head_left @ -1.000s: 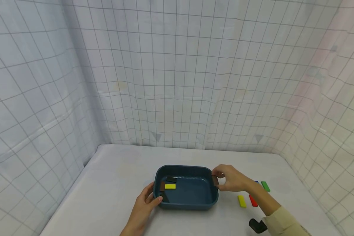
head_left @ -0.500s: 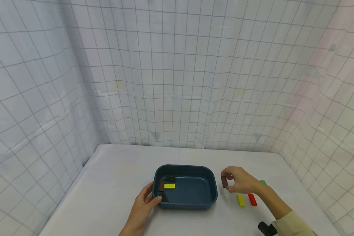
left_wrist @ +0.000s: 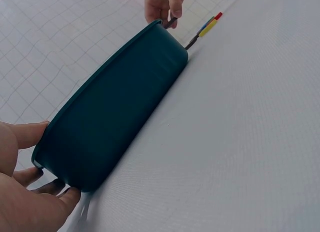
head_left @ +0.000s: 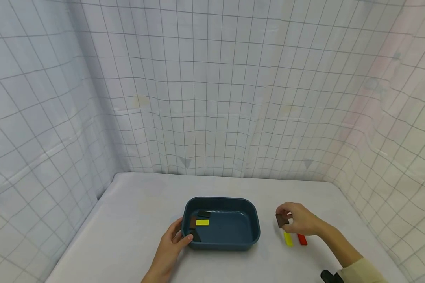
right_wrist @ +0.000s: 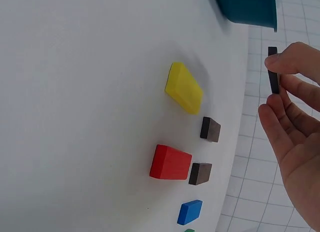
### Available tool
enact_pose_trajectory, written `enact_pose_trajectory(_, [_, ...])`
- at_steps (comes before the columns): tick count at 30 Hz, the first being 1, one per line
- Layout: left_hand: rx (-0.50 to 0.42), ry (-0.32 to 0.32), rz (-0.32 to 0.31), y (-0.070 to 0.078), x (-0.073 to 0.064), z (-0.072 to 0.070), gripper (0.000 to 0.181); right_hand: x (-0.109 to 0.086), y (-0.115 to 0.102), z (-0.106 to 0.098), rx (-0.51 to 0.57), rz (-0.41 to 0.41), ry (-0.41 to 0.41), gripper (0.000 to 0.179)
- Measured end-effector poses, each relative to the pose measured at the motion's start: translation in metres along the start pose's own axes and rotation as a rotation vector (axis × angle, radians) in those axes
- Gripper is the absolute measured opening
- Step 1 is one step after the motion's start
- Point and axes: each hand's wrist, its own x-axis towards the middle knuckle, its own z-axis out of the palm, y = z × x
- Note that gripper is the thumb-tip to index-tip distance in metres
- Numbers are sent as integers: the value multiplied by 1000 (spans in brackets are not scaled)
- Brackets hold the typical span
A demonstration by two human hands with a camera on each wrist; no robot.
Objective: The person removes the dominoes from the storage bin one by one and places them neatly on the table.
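Observation:
My left hand (head_left: 167,248) grips the left end of a dark blue-green plastic tub (head_left: 230,247), thumb at the rim and fingers against the outside wall. To the right of the tub, my right hand (head_left: 302,220) pinches a flat dark brown block (head_left: 281,221) above the table; in the right wrist view this block (right_wrist: 273,72) appears edge-on between thumb and fingertips. Inside the tub, at its left end, lie a yellow block (head_left: 202,222), a brown block (head_left: 193,223) and two blackish blocks, one of them (head_left: 203,214) near the back wall.
Below my right hand lie a yellow block (right_wrist: 185,90), a red block (right_wrist: 171,162), two dark brown blocks (right_wrist: 211,129), a blue block (right_wrist: 190,212) and a partly cut-off green one (right_wrist: 189,230). White cloth covers the table (head_left: 148,196); gridded curtains (head_left: 212,98) surround it.
My right hand has moved right, away from the tub's right rim, carrying the brown block, whose broad face now shows more. The left hand keeps its grip on the tub.

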Motion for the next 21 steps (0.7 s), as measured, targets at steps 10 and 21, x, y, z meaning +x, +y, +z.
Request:
enact_pose_trajectory(10, [-1,0,9,-1,-1,1,74,-15,12,-4,-9,11,39,37])
enact_pose_trajectory(21, [-6,1,3,-3,1,-2,75,-42,36,-5,57,99,44,41])
